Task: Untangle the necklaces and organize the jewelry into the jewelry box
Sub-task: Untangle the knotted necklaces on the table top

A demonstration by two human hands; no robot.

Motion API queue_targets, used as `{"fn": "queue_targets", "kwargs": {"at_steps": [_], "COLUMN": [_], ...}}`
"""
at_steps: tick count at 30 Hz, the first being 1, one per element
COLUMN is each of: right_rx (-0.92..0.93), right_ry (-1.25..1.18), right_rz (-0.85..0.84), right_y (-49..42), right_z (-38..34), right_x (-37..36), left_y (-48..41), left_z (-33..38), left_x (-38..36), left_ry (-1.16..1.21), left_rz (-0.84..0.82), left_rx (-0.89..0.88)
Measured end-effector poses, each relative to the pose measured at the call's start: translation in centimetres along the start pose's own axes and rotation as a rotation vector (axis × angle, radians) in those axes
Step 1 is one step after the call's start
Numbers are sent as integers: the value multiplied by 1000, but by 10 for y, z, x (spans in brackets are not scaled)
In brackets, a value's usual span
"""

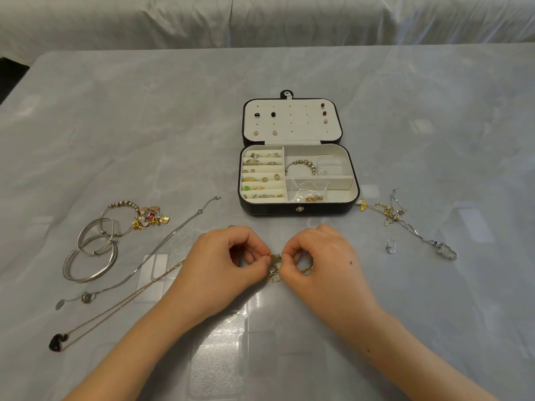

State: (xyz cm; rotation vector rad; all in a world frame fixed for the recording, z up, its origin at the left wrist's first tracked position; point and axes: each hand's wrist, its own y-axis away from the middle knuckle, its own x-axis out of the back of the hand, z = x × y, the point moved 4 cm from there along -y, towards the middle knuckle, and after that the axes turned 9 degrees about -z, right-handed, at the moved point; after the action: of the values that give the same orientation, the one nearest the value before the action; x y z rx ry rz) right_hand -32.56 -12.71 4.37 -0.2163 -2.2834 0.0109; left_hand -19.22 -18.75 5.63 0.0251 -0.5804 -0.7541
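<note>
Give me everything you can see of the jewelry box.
The jewelry box is a black case lined in cream, lying open and flat on the grey table; nothing touches it. Studs dot the lid. In the base, ring rolls at left hold rings and earrings; the right compartments hold a beaded bracelet, a clear case and a bagged gold cluster.

Glossy grey marbled table (115,117), white-draped furniture (173,21) beyond it

Two hands (228,261) (324,256), one jewelry box (298,209), two stretched-out necklaces (162,247) (124,302) at left
</note>
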Motion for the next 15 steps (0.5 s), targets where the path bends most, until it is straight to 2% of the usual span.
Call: {"fn": "queue_targets", "kwargs": {"at_steps": [6,15], "right_rx": [-81,-93], "right_ry": [-48,-41], "right_rz": [-79,-166], "right_y": [0,1], "right_z": [2,1], "right_x": [0,-2], "left_y": [1,-1], "left_z": [-3,-6], "left_x": [2,3], "left_ry": [127,195], "left_rz": [-2,2], "left_rx": [-35,-15]}}
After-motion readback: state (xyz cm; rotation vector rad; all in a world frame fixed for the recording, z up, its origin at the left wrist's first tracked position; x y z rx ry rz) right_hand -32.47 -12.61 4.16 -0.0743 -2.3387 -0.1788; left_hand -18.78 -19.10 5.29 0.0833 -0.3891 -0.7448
